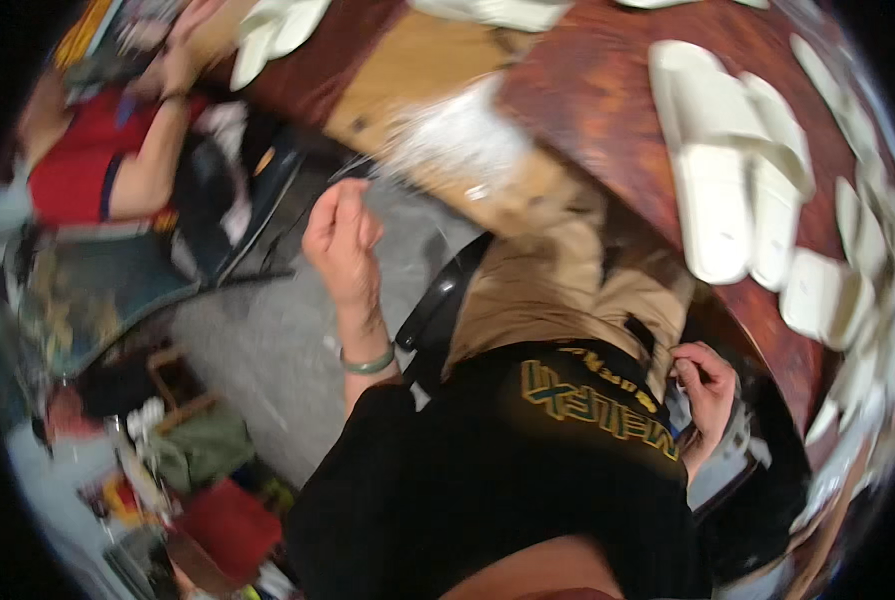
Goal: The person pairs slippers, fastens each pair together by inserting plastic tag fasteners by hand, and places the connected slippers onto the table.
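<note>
My left hand [345, 240] is raised in front of me over the grey floor, its fingers curled together. A faint thin strand shows near its fingertips, but what it holds, if anything, is too small to make out. Beyond it, a blurred pile of thin, whitish, clear strands [463, 135] lies on a light wooden board [393, 75]. Down by my right hip hangs my right hand [705, 388], its fingers loosely bent and apart, close to my tan trousers. Nothing shows in it. A pair of cream slide sandals [718, 200] rests on the reddish-brown table [608, 100] to the right.
More cream slides [823, 295] line the table's right side, and others [278, 30] lie at the far edge. A person in a red top [88, 160] sits at the far left beside a dark green chair [98, 290]. Bags and a red box [230, 530] crowd the lower left.
</note>
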Demonstrator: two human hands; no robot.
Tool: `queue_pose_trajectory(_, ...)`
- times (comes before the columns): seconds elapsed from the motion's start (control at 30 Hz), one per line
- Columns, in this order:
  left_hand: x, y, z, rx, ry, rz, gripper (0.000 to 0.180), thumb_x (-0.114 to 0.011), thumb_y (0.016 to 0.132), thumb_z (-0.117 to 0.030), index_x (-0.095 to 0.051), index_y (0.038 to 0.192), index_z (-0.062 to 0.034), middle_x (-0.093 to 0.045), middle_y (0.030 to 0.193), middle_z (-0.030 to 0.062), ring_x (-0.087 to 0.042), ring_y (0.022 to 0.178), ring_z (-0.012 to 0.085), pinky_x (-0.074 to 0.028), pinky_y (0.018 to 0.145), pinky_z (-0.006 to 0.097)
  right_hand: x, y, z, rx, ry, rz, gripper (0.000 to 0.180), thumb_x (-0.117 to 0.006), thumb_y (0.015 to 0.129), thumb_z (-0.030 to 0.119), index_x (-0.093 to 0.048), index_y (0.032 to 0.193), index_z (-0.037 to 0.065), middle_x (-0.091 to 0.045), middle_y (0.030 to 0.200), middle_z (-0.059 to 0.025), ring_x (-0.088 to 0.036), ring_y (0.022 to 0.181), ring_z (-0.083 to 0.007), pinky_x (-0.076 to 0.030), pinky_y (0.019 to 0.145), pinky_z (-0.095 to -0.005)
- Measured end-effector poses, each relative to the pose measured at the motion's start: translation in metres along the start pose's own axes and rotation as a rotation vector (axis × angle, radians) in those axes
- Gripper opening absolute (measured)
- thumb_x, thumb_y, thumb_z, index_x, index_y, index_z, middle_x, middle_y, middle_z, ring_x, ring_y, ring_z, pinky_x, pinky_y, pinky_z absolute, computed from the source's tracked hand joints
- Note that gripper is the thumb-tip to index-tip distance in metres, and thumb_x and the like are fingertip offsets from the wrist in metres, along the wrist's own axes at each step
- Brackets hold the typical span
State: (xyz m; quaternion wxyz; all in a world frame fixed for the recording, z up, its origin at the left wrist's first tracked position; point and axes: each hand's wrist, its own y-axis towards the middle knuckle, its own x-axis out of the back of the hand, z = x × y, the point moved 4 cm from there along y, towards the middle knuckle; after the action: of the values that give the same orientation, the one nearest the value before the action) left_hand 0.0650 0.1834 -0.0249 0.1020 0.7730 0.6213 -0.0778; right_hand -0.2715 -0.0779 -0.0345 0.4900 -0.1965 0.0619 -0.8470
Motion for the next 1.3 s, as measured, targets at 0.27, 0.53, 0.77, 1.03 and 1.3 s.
queue_pose_trajectory(0.27, 0.088, -0.026, -0.05, -0.266, 0.077, -0.283, 0.02, -0.051, 0.094, -0.02, -0.057, 0.092, -0.0005, -0.035, 0.054, -0.0055, -0.027, 0.047, 0.0028, -0.021, 0.045, 0.02, -0.082, 0.061, 0.047, 0.255, -0.276, 0.353, 0.016, -0.058, 0.082, 0.002, -0.062, 0.097, 0.0, -0.064, 0.087, -0.0125, -0.061, 0.078, -0.0237, -0.047, 0.071, -0.0306)
queue_pose_trajectory(0.53, 0.016, -0.024, -0.015, -0.134, 0.151, -0.027, 0.018, -0.047, 0.094, -0.017, -0.056, 0.089, -0.0019, -0.036, 0.057, -0.0059, -0.029, 0.048, 0.0023, -0.021, 0.043, 0.02, -0.023, 0.038, 0.054, 0.459, -0.379, 0.127, 0.016, -0.061, 0.08, 0.008, -0.062, 0.095, 0.001, -0.061, 0.08, -0.0137, -0.058, 0.073, -0.0306, -0.046, 0.064, -0.0364)
queue_pose_trajectory(0.77, -0.126, -0.015, -0.006, -0.238, 0.446, 0.441, 0.014, -0.059, 0.087, -0.011, -0.06, 0.095, 0.0002, -0.038, 0.059, -0.0061, -0.032, 0.053, 0.0022, -0.027, 0.047, 0.018, 0.04, -0.011, 0.058, 0.398, -0.561, -0.298, 0.015, -0.062, 0.078, 0.005, -0.062, 0.093, 0.003, -0.06, 0.078, -0.0134, -0.058, 0.071, -0.0312, -0.046, 0.065, -0.0367)
queue_pose_trajectory(1.03, -0.305, -0.016, -0.035, -0.903, 0.931, 0.978, 0.049, -0.065, 0.076, -0.013, -0.049, 0.122, -0.0091, -0.06, 0.088, 0.0165, -0.059, 0.077, 0.0365, -0.048, 0.064, 0.042, 0.064, 0.024, 0.089, 0.554, -0.784, -0.391, 0.017, -0.058, 0.074, 0.005, -0.054, 0.09, 0.002, -0.053, 0.089, -0.0146, -0.055, 0.081, -0.0327, -0.047, 0.069, -0.0388)
queue_pose_trajectory(1.3, -0.354, 0.01, 0.003, -0.887, 1.312, 1.192, 0.035, -0.066, 0.069, -0.021, -0.058, 0.101, -0.0112, -0.063, 0.076, 0.0149, -0.062, 0.076, 0.0348, -0.047, 0.065, 0.047, 0.06, 0.114, 0.091, 0.644, -0.994, -0.341, 0.029, -0.063, 0.077, 0.023, -0.055, 0.09, -0.001, -0.055, 0.092, -0.0158, -0.056, 0.086, -0.0313, -0.048, 0.069, -0.0413)
